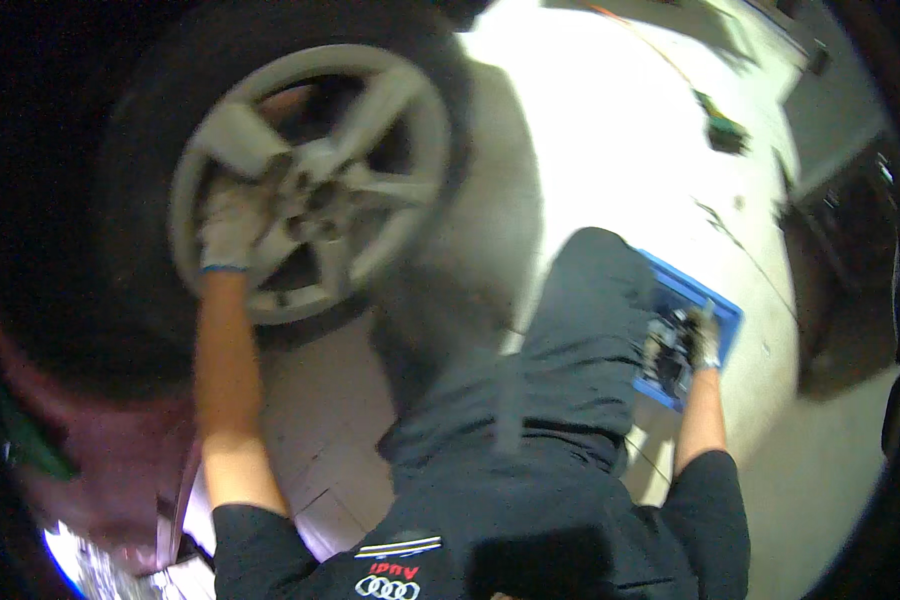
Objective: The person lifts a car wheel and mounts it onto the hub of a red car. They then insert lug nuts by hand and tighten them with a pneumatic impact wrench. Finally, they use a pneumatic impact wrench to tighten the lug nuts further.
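Note:
My left hand, in a pale work glove with a blue cuff, is closed at a spoke of the wheel. Its fingertips are blurred against the rim. The wheel has a silver five-spoke rim in a dark tire and stands upright at the upper left. Over to my right, my right hand, also gloved, reaches into a blue tray on the floor. Dark and metallic small parts lie in that tray, too blurred to name. The right fingers are closed, and what they hold is hard to make out.
My bent leg lies between the wheel and the tray. A green brush-like object is on the brightly lit floor at the upper right. A dark box-shaped object stands at the far right. Reddish car bodywork is at the lower left.

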`<state>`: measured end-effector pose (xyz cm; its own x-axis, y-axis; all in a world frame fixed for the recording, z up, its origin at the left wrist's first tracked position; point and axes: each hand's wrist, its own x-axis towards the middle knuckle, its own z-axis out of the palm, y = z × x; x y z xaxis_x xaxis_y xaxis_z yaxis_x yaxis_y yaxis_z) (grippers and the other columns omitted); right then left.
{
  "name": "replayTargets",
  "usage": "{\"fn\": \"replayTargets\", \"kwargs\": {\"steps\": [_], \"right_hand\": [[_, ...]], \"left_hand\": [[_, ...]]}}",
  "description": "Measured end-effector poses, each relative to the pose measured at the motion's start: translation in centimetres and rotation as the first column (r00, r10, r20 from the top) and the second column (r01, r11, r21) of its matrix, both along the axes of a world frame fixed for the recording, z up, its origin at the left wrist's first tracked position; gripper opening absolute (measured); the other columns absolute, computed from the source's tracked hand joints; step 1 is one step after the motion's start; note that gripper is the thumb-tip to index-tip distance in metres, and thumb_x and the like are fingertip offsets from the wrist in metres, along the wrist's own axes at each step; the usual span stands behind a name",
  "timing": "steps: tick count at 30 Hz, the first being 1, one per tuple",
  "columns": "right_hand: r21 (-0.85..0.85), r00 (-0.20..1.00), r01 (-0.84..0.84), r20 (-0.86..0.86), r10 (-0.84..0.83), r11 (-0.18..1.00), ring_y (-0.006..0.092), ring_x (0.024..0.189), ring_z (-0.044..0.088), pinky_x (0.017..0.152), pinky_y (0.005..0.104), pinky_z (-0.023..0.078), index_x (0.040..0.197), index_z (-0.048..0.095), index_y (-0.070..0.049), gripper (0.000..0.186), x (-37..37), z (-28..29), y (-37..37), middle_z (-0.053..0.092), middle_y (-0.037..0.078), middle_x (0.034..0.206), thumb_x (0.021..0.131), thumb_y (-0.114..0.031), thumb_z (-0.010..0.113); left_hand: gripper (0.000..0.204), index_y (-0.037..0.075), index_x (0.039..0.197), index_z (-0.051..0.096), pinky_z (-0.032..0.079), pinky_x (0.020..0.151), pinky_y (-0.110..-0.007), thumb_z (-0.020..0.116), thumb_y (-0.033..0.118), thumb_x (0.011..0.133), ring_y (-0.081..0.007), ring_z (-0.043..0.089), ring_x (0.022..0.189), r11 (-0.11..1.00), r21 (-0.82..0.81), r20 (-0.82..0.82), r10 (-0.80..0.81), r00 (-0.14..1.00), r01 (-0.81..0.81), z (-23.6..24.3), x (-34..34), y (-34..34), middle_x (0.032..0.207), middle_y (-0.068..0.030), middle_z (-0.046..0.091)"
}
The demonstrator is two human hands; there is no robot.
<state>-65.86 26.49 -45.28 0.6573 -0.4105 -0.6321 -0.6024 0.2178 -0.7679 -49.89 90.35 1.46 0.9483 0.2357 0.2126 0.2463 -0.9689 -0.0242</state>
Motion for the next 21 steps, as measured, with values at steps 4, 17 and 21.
{"fn": "replayTargets", "kwargs": {"steps": [4,17,21], "right_hand": [[0.165,0.935,0.059,0.337,-0.112,0.985,0.0204,0.075,0.065,0.065,0.0348,0.057,0.093,0.061,-0.009,0.014,0.7,4.9,-0.6,0.065,0.007,0.083,0.086,-0.021,0.065],[-0.187,0.488,-0.770,0.444,0.751,0.610,0.0129,0.075,0.062,0.069,0.0294,0.052,0.107,0.068,-0.003,0.038,3.8,37.4,28.9,0.068,0.004,0.086,0.076,-0.023,0.075],[-0.414,0.308,-0.820,0.263,0.914,0.396,0.0143,0.082,0.064,0.076,0.0330,0.053,0.111,0.065,-0.002,0.053,4.9,38.6,34.2,0.069,0.008,0.089,0.071,-0.030,0.084]], "left_hand": [[0.087,-0.002,0.145,0.040,0.034,0.111,-0.044,0.060,0.060,0.088,-0.0368,0.044,0.133,0.995,-0.092,0.109,-0.023,0.994,0.033,-2.1,-1.8,-0.7,0.144,-0.0213,0.048],[0.050,0.006,0.140,0.047,0.052,0.096,-0.045,0.049,0.038,0.101,-0.0274,0.059,0.117,-0.247,-0.969,0.160,-0.564,0.810,0.019,-13.2,-15.1,-15.5,0.129,-0.0154,0.057],[0.041,0.004,0.134,0.053,0.055,0.094,-0.044,0.048,0.029,0.103,-0.0265,0.064,0.111,-0.445,-0.895,0.169,-0.407,0.898,-0.033,-12.2,-16.7,-11.8,0.126,-0.0158,0.062]]}}
